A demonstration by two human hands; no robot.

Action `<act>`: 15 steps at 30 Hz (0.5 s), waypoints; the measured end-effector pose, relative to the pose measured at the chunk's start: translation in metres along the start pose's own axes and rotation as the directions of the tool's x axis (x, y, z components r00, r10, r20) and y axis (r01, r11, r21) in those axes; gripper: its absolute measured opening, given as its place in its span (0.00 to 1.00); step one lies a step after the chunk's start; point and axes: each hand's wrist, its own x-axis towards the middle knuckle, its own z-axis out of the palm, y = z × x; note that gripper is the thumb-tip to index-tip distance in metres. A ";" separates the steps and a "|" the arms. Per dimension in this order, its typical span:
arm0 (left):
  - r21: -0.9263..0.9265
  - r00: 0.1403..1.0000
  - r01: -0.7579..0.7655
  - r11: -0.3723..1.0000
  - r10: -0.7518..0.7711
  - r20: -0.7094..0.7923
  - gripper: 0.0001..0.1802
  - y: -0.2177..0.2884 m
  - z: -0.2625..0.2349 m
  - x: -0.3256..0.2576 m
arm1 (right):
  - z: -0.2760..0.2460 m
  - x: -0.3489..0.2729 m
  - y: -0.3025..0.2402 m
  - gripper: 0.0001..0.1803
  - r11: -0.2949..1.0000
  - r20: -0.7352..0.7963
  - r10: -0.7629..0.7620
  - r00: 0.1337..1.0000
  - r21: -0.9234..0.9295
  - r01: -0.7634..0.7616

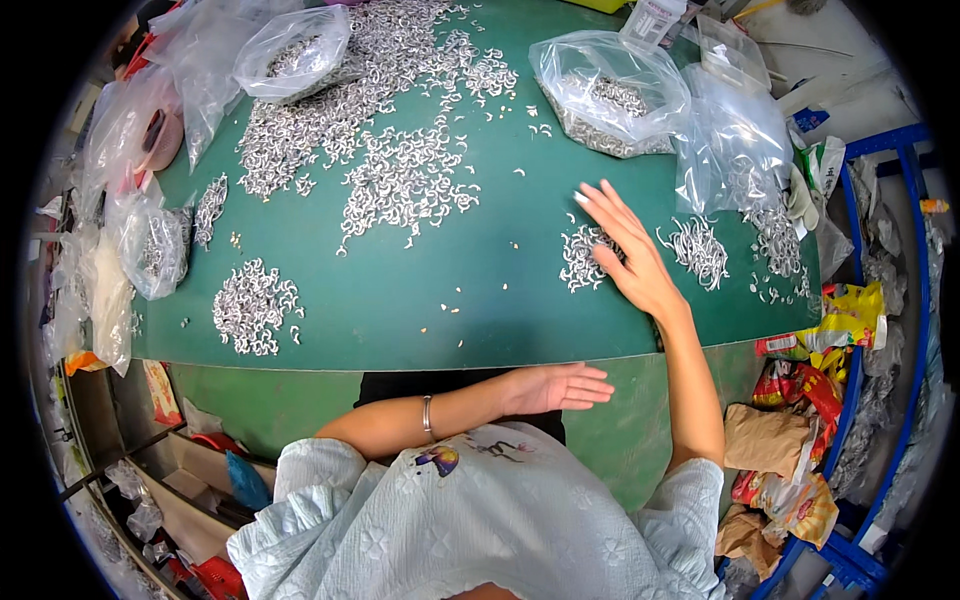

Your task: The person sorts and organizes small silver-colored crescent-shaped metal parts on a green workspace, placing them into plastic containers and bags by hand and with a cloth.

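Note:
My right hand lies at the right of the green table with its fingers stretched out. Its palm side rests against or just over a small pile of curved silvery metal pieces, partly hidden by the hand. In front of the table's near edge, close to my body, my left hand is held out flat with the palm turned up and nothing in it. Right of my right hand sits another small pile of the curved pieces. A looser heap spreads over the table's middle.
A large heap of the same pieces covers the far left, with an open plastic bag on it. Another pile lies near left. A filled clear bag stands far right. A blue metal rack borders the right side.

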 end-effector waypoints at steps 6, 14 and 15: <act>-0.278 0.998 0.036 0.960 -0.020 0.059 0.36 0.012 0.003 0.010 | 0.002 -0.013 0.002 0.24 0.991 0.212 -0.059 0.976 -0.104 0.082; -0.277 0.980 -0.002 0.961 0.057 0.192 0.41 0.021 0.010 0.006 | 0.000 -0.034 -0.007 0.34 0.996 0.122 -0.061 0.991 0.065 0.054; -0.461 0.976 0.068 0.885 0.036 0.213 0.42 0.018 0.007 0.007 | 0.001 -0.027 -0.010 0.35 0.998 0.094 -0.069 0.993 0.008 0.068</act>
